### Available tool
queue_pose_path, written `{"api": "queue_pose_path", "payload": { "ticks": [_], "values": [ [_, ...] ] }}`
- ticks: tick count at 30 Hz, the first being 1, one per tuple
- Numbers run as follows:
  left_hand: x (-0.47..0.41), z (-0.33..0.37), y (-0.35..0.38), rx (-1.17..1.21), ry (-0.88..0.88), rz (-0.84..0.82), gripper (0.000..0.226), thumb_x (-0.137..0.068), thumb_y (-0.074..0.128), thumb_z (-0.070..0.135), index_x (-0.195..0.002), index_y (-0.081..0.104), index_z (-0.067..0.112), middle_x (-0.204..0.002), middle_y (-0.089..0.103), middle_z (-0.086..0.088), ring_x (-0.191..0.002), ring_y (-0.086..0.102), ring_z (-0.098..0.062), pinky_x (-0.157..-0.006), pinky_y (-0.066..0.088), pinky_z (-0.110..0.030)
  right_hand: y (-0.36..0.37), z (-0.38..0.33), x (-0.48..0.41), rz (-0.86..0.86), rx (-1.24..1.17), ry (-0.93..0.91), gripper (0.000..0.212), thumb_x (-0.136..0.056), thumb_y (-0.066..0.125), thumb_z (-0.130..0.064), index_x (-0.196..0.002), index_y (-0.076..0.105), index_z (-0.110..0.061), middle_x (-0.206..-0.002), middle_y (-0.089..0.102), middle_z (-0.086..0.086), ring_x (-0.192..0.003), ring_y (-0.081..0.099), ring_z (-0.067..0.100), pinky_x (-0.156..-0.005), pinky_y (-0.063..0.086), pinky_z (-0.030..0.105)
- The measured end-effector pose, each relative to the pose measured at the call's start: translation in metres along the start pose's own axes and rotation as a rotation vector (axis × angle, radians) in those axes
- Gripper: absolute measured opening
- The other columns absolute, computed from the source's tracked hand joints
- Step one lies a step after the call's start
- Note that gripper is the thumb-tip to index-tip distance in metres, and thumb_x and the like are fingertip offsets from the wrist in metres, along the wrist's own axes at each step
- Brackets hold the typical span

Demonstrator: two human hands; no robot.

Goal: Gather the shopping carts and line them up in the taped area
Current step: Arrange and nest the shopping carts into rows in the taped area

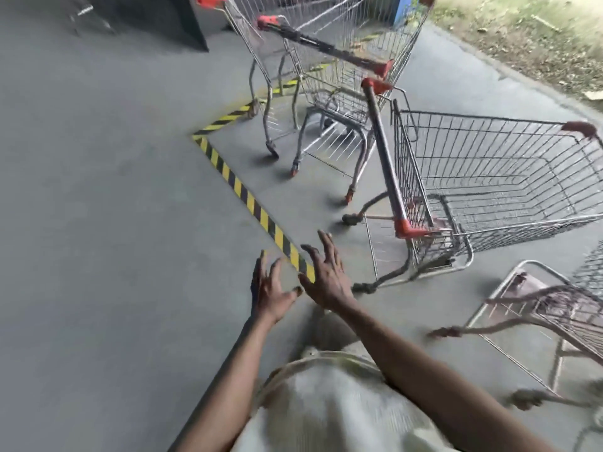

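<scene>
Two nested wire shopping carts [329, 70] with red-ended handles stand inside the yellow-and-black floor tape [241, 190] at the back. A third cart [483, 177] stands to the right of them, its handle [386, 158] turned toward me. Part of a fourth cart [548, 314] shows at the lower right. My left hand [269, 290] and my right hand [326, 277] are both stretched out in front of me with fingers spread, holding nothing. They hover over the tape's near end, left of the third cart's handle.
Grey concrete floor spreads to the left. A dark block or wall base [163, 21] stands at the top left. A blue object [404, 8] sits behind the carts. A strip of grass and dirt [528, 31] borders the concrete at the top right.
</scene>
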State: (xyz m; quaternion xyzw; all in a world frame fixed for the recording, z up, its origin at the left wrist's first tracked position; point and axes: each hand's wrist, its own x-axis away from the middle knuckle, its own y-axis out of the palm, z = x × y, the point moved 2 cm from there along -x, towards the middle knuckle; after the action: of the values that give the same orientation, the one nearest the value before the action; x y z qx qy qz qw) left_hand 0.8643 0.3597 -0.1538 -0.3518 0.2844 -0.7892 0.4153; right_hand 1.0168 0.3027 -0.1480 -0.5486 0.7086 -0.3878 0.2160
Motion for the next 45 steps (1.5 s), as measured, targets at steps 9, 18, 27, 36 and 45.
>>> {"api": "queue_pose_path", "payload": {
  "ticks": [9, 18, 27, 36, 45],
  "values": [
    [-0.139, -0.017, -0.056, 0.031, -0.019, 0.014, 0.107, -0.063, 0.041, 0.077, -0.156, 0.035, 0.024, -0.170, 0.005, -0.006, -0.155, 0.006, -0.026, -0.124, 0.013, -0.038, 0.006, -0.020, -0.197, -0.020, -0.061, -0.024, 0.068, -0.088, 0.074, -0.025, -0.149, 0.045, -0.020, -0.169, 0.009, 0.012, -0.157, 0.005, 0.033, -0.124, 0.016, 0.047],
    [-0.292, -0.047, -0.149, 0.298, -0.197, 0.190, 0.046, -0.098, 0.038, 0.042, -0.112, 0.076, 0.020, -0.138, 0.062, -0.008, -0.136, 0.046, -0.029, -0.114, 0.037, -0.045, -0.017, -0.081, -0.412, -0.014, -0.100, -0.043, 0.053, -0.090, 0.074, -0.020, -0.140, 0.056, -0.013, -0.156, 0.041, 0.012, -0.139, 0.041, 0.036, -0.113, 0.035, 0.044],
    [-0.439, -0.095, -0.243, 0.623, -0.305, 0.309, 0.034, -0.086, 0.050, 0.061, -0.078, 0.068, 0.035, -0.080, 0.070, 0.011, -0.079, 0.068, -0.019, -0.076, 0.057, -0.044, 0.042, -0.154, -0.564, -0.171, -0.100, -0.135, 0.050, -0.085, 0.076, -0.015, -0.132, 0.063, -0.006, -0.140, 0.056, 0.016, -0.127, 0.052, 0.037, -0.104, 0.039, 0.036],
    [-0.666, -0.155, -0.430, 0.382, -0.113, 0.173, 0.024, -0.087, 0.059, 0.050, -0.089, 0.072, 0.030, -0.101, 0.073, 0.011, -0.104, 0.065, -0.010, -0.090, 0.052, -0.032, 0.050, -0.275, -0.769, 0.045, -0.173, -0.063, 0.046, -0.087, 0.075, -0.013, -0.131, 0.064, -0.011, -0.138, 0.059, 0.010, -0.125, 0.050, 0.026, -0.101, 0.033, 0.025],
    [-0.862, -0.096, -0.514, 0.333, 0.093, -0.030, 0.022, -0.096, 0.061, 0.044, -0.103, 0.069, 0.025, -0.107, 0.073, 0.006, -0.099, 0.066, -0.011, -0.085, 0.049, -0.029, -0.008, -0.335, -0.916, 0.518, -0.074, -0.197, 0.022, -0.096, 0.062, -0.020, -0.118, 0.068, -0.017, -0.125, 0.066, -0.002, -0.120, 0.061, 0.025, -0.092, 0.049, 0.047]
  ]
}}
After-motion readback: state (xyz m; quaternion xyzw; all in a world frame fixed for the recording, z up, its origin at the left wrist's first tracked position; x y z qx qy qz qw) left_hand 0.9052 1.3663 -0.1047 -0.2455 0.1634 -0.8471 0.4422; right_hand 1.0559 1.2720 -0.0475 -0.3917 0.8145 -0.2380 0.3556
